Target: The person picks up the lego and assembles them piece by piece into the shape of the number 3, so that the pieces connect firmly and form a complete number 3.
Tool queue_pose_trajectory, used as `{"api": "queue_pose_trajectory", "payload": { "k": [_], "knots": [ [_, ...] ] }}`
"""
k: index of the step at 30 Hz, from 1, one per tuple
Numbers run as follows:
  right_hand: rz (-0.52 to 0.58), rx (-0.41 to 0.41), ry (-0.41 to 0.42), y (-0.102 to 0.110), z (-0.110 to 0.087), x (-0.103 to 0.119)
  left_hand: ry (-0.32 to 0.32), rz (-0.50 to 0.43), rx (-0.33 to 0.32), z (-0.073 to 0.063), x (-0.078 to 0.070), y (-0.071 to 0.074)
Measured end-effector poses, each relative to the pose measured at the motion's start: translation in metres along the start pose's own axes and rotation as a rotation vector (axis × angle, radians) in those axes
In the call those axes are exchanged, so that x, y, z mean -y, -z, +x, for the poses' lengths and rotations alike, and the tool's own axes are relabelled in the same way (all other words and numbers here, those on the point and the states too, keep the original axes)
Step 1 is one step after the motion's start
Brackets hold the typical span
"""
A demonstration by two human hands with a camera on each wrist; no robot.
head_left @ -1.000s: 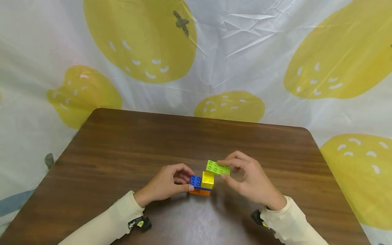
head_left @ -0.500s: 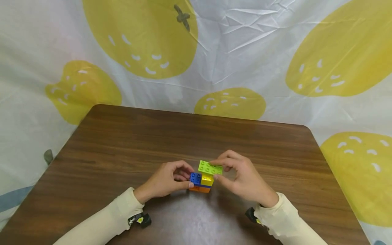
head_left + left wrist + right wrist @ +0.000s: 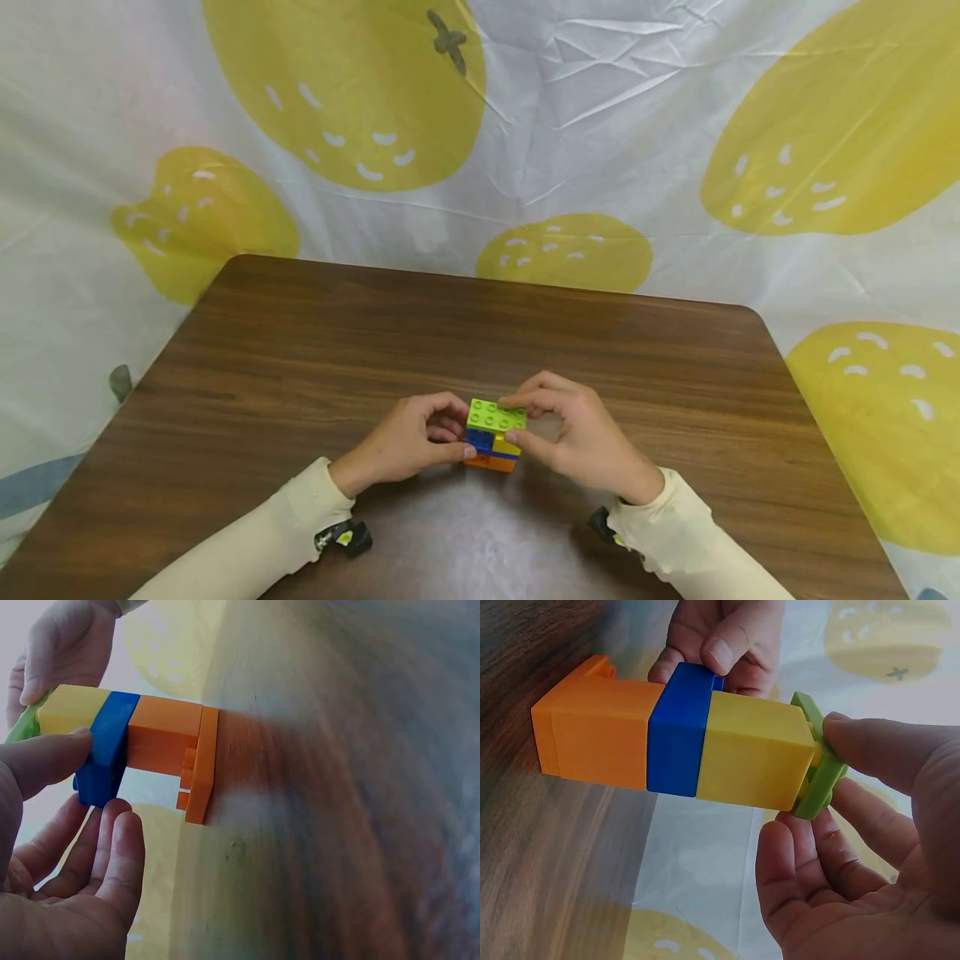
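A small tower of toy building bricks stands on the table. An orange plate [image 3: 204, 769] forms its base, with an orange brick [image 3: 604, 731] on it. Above come a blue brick [image 3: 679, 731] that juts out to the left and a yellow brick [image 3: 757, 750]. My left hand [image 3: 408, 442] pinches the blue brick between thumb and fingers. My right hand [image 3: 581, 433] holds a thin lime-green plate [image 3: 487, 413] by its right end. In the right wrist view this plate sits slightly tilted at the yellow brick's studs, reaching left over the blue brick.
The brown wooden table [image 3: 337, 333] extends around the tower on all sides. Behind it hangs a white cloth [image 3: 420, 229] printed with large yellow fruit. Dark wrist devices [image 3: 352, 537] are strapped at both sleeves.
My right hand has carried the lime-green plate left and lowered it onto the top of the tower, over the yellow and blue bricks. The left hand has kept its grip on the blue brick.
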State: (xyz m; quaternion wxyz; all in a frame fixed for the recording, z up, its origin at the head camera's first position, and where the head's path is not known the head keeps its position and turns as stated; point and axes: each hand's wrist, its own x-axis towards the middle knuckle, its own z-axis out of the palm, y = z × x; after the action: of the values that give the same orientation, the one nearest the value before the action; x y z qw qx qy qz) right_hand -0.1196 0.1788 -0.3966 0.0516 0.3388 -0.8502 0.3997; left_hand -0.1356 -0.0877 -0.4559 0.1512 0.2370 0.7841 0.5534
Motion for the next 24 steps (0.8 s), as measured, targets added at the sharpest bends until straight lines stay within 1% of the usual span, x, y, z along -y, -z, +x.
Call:
{"api": "queue_pose_trajectory", "payload": {
  "k": [7,24],
  "knots": [
    [-0.036,0.010,-0.020,0.0010,-0.0023,0.0021,-0.007,-0.026,0.007,0.0000,0.0004,-0.0012],
    [-0.016,0.007,-0.015,-0.0002,-0.0043,-0.0008,-0.007,-0.019,0.001,0.0005,-0.0005,-0.0010]
  ]
}}
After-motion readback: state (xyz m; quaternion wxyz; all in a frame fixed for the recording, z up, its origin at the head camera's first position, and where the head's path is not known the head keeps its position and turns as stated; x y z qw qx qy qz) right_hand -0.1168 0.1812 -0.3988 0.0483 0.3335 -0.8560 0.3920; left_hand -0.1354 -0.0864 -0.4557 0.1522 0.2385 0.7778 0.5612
